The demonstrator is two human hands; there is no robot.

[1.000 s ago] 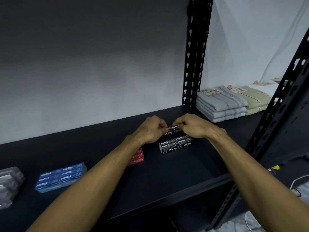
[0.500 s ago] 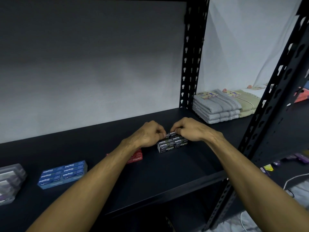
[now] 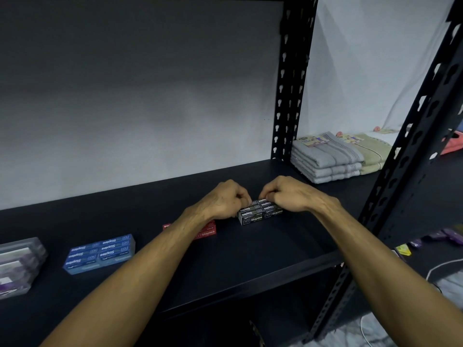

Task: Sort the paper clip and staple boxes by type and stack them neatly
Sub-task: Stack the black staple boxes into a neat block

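Note:
A block of black staple boxes stands on the dark shelf at mid-right. My left hand and my right hand meet over it, fingers curled, each pinching a top black box at its end. Red staple boxes lie left of the black block, partly hidden by my left forearm. Further left sits a flat stack of blue staple boxes. Clear plastic paper clip boxes are piled at the far left edge.
A perforated black upright stands behind the black boxes, another at the front right. Folded grey and green towels lie on the neighbouring shelf to the right. A white wall backs the shelf.
Both hands have lowered the top black boxes onto the black block and stay pinched on them. The view has shifted slightly.

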